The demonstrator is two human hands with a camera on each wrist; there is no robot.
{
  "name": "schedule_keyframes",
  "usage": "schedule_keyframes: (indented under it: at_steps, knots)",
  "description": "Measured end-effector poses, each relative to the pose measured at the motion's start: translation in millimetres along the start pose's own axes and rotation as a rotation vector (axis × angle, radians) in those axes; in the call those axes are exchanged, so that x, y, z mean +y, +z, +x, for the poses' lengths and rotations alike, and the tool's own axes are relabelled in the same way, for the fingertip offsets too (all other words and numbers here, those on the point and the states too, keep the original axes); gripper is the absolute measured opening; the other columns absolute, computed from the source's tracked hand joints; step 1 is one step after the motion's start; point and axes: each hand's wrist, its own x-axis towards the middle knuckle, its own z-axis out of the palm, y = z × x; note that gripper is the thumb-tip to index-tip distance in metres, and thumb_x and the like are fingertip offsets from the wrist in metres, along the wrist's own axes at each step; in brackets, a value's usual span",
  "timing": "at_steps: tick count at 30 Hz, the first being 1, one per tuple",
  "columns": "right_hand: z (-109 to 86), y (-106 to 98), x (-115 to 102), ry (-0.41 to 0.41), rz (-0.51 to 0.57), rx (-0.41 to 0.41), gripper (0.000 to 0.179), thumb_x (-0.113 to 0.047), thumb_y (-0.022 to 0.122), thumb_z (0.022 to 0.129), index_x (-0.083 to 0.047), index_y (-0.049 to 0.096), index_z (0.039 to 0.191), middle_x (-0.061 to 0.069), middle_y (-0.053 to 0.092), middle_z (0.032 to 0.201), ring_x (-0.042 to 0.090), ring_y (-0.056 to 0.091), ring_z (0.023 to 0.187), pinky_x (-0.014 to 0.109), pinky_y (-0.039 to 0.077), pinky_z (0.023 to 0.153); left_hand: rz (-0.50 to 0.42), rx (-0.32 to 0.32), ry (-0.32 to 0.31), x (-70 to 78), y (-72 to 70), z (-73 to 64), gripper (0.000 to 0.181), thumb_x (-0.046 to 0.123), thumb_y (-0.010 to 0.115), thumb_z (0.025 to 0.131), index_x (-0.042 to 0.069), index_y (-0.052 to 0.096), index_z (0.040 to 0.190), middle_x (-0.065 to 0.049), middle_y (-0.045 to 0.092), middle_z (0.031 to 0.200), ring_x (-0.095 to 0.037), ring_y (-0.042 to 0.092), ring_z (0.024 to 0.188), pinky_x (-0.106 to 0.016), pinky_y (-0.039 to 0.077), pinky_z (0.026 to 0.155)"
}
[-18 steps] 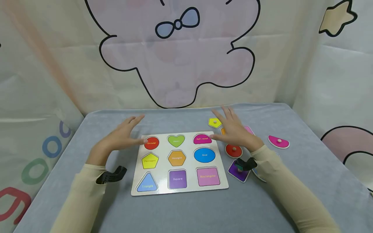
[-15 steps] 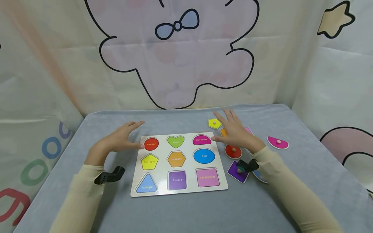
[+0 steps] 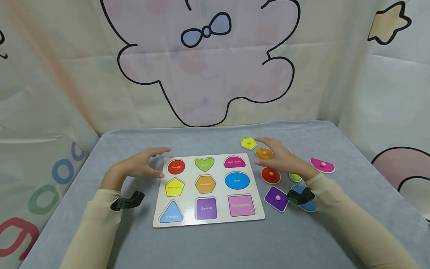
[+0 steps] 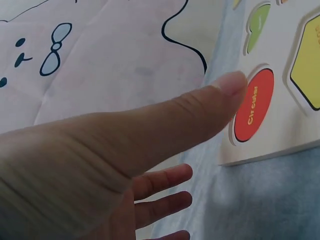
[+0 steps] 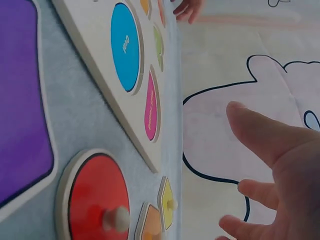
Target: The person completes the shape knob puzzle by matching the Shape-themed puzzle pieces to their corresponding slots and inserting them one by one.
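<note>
The left hand (image 3: pixel 138 164) empty, the empty right hand (image 3: pixel 278 157) drew from the board (image 3: pixel 222 201), baring the loose hexagon (image 3: pixel 262 154) within reach.

board (image 3: pixel 220 186): smooth, shiny, looks like wood | red piece (image 5: pixel 92 195): shiny | knob (image 5: pixel 117 219): wood-looking, smooth | tablecloth (image 3: pixel 201 246): fuzzy-looking, dull cloth | wall sheet (image 3: pixel 208 74): wrinkly

Labelled white board (image 3: pixel 189 209)
Red circle (image 3: pixel 176 167): "Circular"; green heart (image 3: pixel 204 164): "Heart", faintly; magenta semicircle (image 3: pixel 234 162): "Half round"; yellow pentagon (image 3: pixel 174 187): "Pentagon"; orange hexagon (image 3: pixel 205 184): "Hexagon"; blue oval (image 3: pixel 237 181): "Oval"; blue triangle (image 3: pixel 171 213): "Triangle"; purple square (image 3: pixel 206 208): "Square"; pink rectangle (image 3: pixel 241 205): "Rectangular".
</note>
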Motion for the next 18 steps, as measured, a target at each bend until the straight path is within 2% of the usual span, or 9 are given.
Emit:
schedule_keyframes:
  at_steps: [7, 12, 18]
  knots:
    - [-13.9, -4.9, 11.7, -0.021, 0.056, -0.026, 0.069, -0.029, 0.075, 0.091, -0.006, 0.045, 0.149, 0.022, 0.053, 0.142, 0.041, 0.048, 0.130, 0.062, 0.047, 0.103, 0.010, -0.053, 0.035, -8.8, 2.4, 3.1, 0.085, 0.029, 0.086, 0.080, 0.015, 0.043, 0.153, -0.026, 0.043, 0.151, -0.049, 0.041, 0.136, -0.069, 0.037, 0.110]
    - [-20.6, -5.1, 20.6, -0.023, 0.031, -0.048, 0.063, -0.025, 0.079, 0.088, -0.004, 0.054, 0.142, 0.020, 0.063, 0.129, 0.036, 0.055, 0.118, 0.054, 0.052, 0.096, 0.027, -0.060, 0.013, -14.0, 4.6, 6.5, 0.083, 0.031, 0.086, 0.079, 0.016, 0.047, 0.151, -0.026, 0.046, 0.147, -0.047, 0.044, 0.132, -0.066, 0.040, 0.110]
    - [-24.2, -5.7, 31.4, -0.041, 0.025, -0.097, 0.045, -0.017, 0.078, 0.088, -0.002, 0.065, 0.129, 0.014, 0.069, 0.115, 0.027, 0.058, 0.106, 0.036, 0.052, 0.087, 0.032, -0.049, -0.018, -16.9, 8.5, 10.2, 0.079, 0.032, 0.087, 0.079, 0.019, 0.050, 0.149, -0.025, 0.044, 0.146, -0.045, 0.043, 0.131, -0.064, 0.042, 0.109]
